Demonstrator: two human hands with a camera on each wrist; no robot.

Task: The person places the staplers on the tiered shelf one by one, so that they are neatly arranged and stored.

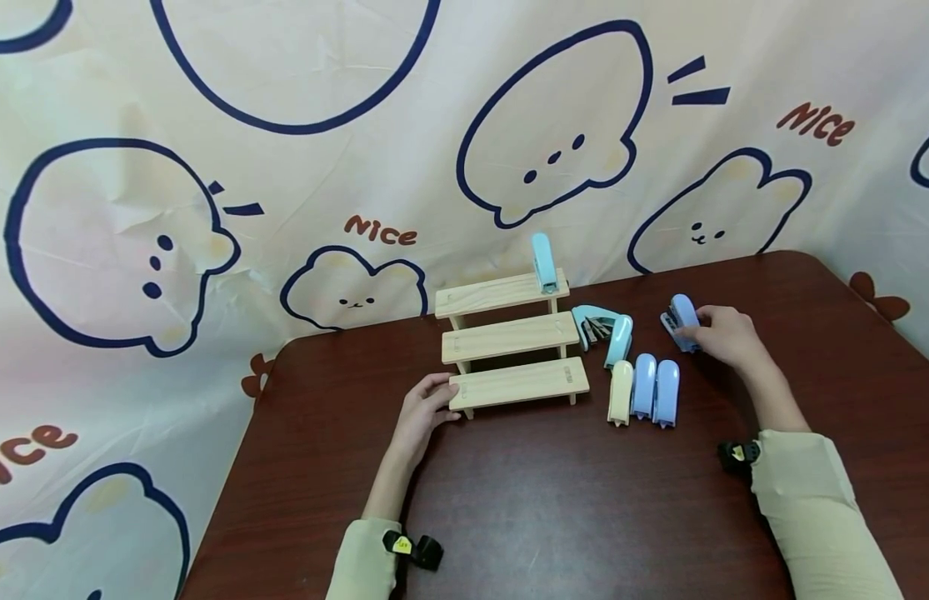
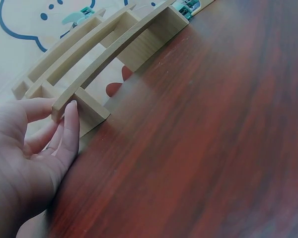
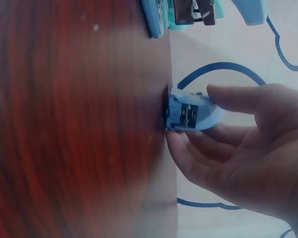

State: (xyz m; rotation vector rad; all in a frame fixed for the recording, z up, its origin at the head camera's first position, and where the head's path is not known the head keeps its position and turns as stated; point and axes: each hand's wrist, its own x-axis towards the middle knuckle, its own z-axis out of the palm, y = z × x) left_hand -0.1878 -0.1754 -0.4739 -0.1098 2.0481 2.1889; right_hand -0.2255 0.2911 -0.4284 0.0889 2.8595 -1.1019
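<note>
A three-step wooden stand [image 1: 518,383] is on the table, and my left hand [image 1: 422,417] pinches the left end of its lowest step. In the left wrist view the thumb and fingertips close on the board's end [image 2: 64,103]. My right hand [image 1: 730,337] grips a blue stapler [image 1: 685,312] by its sides, to the right of the stand. The right wrist view shows this stapler [image 3: 204,113] end-on, low at the tabletop, with thumb and fingers on opposite sides. A light-blue stapler [image 1: 543,263] rests on the right end of the top step.
Turquoise staplers [image 1: 620,340] lie beside the stand's right side, touching or overlapping. In front of them a cream stapler [image 1: 621,392] and two blue staplers [image 1: 644,385] line up side by side. A patterned cloth [image 1: 344,183] hangs behind the brown table [image 1: 539,508].
</note>
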